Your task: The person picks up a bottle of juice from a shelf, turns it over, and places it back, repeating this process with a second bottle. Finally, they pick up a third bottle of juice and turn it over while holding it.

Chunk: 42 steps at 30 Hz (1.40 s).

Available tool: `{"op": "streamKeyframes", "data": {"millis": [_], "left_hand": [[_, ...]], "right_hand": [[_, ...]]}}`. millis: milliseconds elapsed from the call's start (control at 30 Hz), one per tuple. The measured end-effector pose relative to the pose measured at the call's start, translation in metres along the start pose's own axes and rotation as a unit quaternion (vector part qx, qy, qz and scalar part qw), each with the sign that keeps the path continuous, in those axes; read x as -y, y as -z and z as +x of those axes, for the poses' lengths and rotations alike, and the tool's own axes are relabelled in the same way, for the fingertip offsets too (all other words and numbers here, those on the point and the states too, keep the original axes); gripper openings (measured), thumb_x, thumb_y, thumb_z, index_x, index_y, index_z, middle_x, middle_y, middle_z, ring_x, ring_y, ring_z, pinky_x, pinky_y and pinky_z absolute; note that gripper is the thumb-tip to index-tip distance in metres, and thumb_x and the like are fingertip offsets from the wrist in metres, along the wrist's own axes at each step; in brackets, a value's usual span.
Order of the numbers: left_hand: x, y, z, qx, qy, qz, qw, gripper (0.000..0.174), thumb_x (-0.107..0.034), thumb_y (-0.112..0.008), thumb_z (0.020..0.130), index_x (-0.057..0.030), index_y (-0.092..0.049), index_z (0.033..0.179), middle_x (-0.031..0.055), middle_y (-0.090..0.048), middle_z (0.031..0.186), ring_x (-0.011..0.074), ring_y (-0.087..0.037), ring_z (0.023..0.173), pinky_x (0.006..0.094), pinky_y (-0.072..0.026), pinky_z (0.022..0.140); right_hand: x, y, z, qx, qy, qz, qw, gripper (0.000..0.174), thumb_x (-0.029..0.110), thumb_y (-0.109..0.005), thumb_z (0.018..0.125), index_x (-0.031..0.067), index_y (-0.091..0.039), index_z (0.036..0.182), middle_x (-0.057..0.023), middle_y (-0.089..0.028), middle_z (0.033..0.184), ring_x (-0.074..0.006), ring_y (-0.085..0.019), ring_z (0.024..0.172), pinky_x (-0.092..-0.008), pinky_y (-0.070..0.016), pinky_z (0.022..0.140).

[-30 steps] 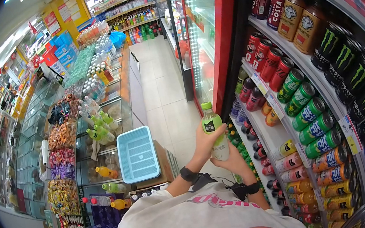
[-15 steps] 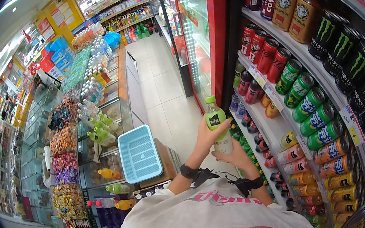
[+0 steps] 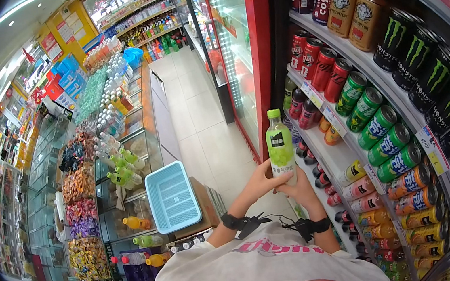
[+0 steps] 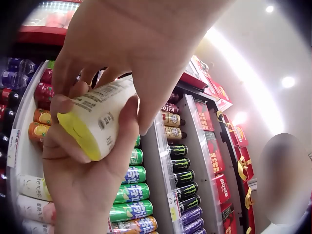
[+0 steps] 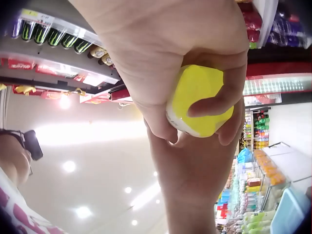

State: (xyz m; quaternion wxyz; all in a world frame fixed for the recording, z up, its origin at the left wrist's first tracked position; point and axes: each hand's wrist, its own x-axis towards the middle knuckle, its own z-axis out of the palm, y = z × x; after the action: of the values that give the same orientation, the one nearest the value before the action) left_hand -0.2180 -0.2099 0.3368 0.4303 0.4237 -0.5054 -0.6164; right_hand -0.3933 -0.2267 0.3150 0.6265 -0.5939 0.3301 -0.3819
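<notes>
A plastic bottle of pale green drink (image 3: 280, 147) with a green cap stands upright before me, its label black and white. My left hand (image 3: 265, 184) grips its lower half, thumb across the front of the label. From the other side my right hand (image 3: 300, 190) holds the bottle near its base. In the left wrist view, the white printed label (image 4: 109, 112) and yellow-green base show between both hands. The right wrist view looks at the bottle's base (image 5: 202, 92), with a finger of my right hand (image 5: 185, 34) curled across it.
At right, cooler shelves hold green cans (image 3: 383, 131), black cans (image 3: 430, 75) and several other drinks. A light blue basket (image 3: 155, 200) sits on a box at left, beside a glass counter (image 3: 147, 126) with bottles and snacks. A tiled aisle (image 3: 187, 102) leads away past a red-framed cooler door (image 3: 263, 47).
My left hand has slid from the upper part of the bottle to its lower half. The bottle now stands higher above the hands. The head view has shifted slightly.
</notes>
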Motion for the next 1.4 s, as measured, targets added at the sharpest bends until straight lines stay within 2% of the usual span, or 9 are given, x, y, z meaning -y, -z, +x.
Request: {"op": "streamKeyframes", "data": {"millis": [100, 200, 300, 467, 667, 867, 1100, 1300, 1400], "left_hand": [[0.005, 0.0, 0.0, -0.038, -0.012, -0.032, 0.999, 0.047, -0.023, -0.079, 0.092, 0.0, -0.063, 0.129, 0.0061, -0.071, 0.108, 0.0112, -0.066, 0.094, 0.0272, -0.0546, 0.076], [0.005, -0.002, -0.001, -0.1, -0.051, -0.063, 0.992, 0.044, -0.023, -0.081, 0.09, -0.0004, -0.064, 0.125, 0.0068, -0.071, 0.11, 0.0126, -0.067, 0.099, 0.0302, -0.0544, 0.085], [0.016, 0.002, 0.004, -0.166, -0.098, -0.085, 0.978, 0.041, -0.022, -0.079, 0.092, 0.001, -0.065, 0.123, 0.0073, -0.071, 0.113, 0.0136, -0.067, 0.1, 0.0309, -0.0537, 0.088], [0.022, 0.012, 0.008, -0.222, -0.078, -0.155, 0.96, 0.042, -0.026, -0.076, 0.095, 0.0032, -0.065, 0.122, 0.0092, -0.072, 0.111, 0.0143, -0.068, 0.101, 0.0311, -0.0535, 0.089], [0.006, 0.019, 0.0, -0.245, -0.039, -0.197, 0.949, 0.039, -0.03, -0.075, 0.096, 0.0042, -0.067, 0.114, 0.0079, -0.073, 0.099, 0.0124, -0.068, 0.085, 0.0287, -0.0542, 0.076], [0.011, 0.013, -0.001, -0.253, -0.082, -0.095, 0.959, 0.035, -0.026, -0.077, 0.094, 0.0031, -0.068, 0.113, 0.0073, -0.073, 0.098, 0.0108, -0.068, 0.085, 0.0274, -0.0539, 0.074], [-0.001, 0.007, -0.004, -0.18, -0.119, -0.041, 0.976, 0.04, -0.021, -0.077, 0.093, 0.0023, -0.064, 0.123, 0.0083, -0.071, 0.11, 0.0137, -0.067, 0.098, 0.0304, -0.0541, 0.086], [0.007, 0.012, 0.001, -0.141, -0.198, -0.007, 0.97, 0.056, -0.017, -0.079, 0.09, 0.0028, -0.055, 0.136, 0.0113, -0.067, 0.125, 0.018, -0.065, 0.113, 0.0335, -0.0539, 0.096], [0.009, 0.017, 0.0, -0.133, -0.129, -0.039, 0.982, 0.06, -0.015, -0.08, 0.088, 0.0034, -0.053, 0.138, 0.0114, -0.066, 0.129, 0.0197, -0.065, 0.116, 0.0363, -0.0535, 0.099]], "right_hand": [[0.01, -0.003, -0.002, 0.008, -0.046, -0.019, 0.999, 0.057, 0.009, -0.082, 0.083, -0.0007, -0.052, 0.13, -0.0101, -0.069, 0.102, -0.0156, -0.072, 0.089, -0.0274, -0.0561, 0.067], [0.007, -0.006, 0.001, -0.009, 0.102, -0.147, 0.984, 0.062, 0.013, -0.082, 0.086, -0.0004, -0.048, 0.136, -0.0132, -0.066, 0.117, -0.0172, -0.069, 0.105, -0.0287, -0.0569, 0.081], [0.018, -0.012, -0.003, -0.004, 0.011, -0.018, 1.0, 0.057, 0.015, -0.077, 0.092, -0.0003, -0.047, 0.138, -0.0145, -0.059, 0.133, -0.0189, -0.06, 0.122, -0.0315, -0.0517, 0.096], [0.013, -0.01, -0.002, -0.027, 0.01, -0.034, 0.999, 0.055, 0.015, -0.076, 0.094, -0.0013, -0.047, 0.139, -0.0128, -0.063, 0.127, -0.0177, -0.066, 0.114, -0.0291, -0.0537, 0.089], [-0.003, -0.009, -0.003, -0.016, -0.012, -0.03, 0.999, 0.046, 0.017, -0.076, 0.095, -0.0025, -0.054, 0.131, -0.0109, -0.069, 0.113, -0.0157, -0.069, 0.104, -0.0269, -0.0544, 0.084], [0.006, -0.023, -0.003, 0.019, -0.007, -0.023, 1.0, 0.048, 0.017, -0.078, 0.093, -0.0032, -0.054, 0.129, -0.0113, -0.071, 0.112, -0.014, -0.069, 0.1, -0.0269, -0.0542, 0.083], [0.005, -0.02, -0.003, 0.023, 0.029, -0.03, 0.999, 0.052, 0.015, -0.081, 0.09, -0.0032, -0.053, 0.129, -0.0123, -0.071, 0.114, -0.0153, -0.069, 0.102, -0.0278, -0.0541, 0.084], [-0.007, -0.014, -0.003, -0.006, 0.075, 0.066, 0.995, 0.054, 0.004, -0.072, 0.095, -0.0057, -0.047, 0.141, -0.0163, -0.066, 0.128, -0.0207, -0.066, 0.118, -0.0326, -0.0536, 0.096], [0.0, -0.01, -0.001, 0.023, 0.063, 0.065, 0.996, 0.054, 0.001, -0.069, 0.097, -0.0076, -0.043, 0.144, -0.017, -0.065, 0.13, -0.0222, -0.065, 0.12, -0.0347, -0.0533, 0.1]]}}
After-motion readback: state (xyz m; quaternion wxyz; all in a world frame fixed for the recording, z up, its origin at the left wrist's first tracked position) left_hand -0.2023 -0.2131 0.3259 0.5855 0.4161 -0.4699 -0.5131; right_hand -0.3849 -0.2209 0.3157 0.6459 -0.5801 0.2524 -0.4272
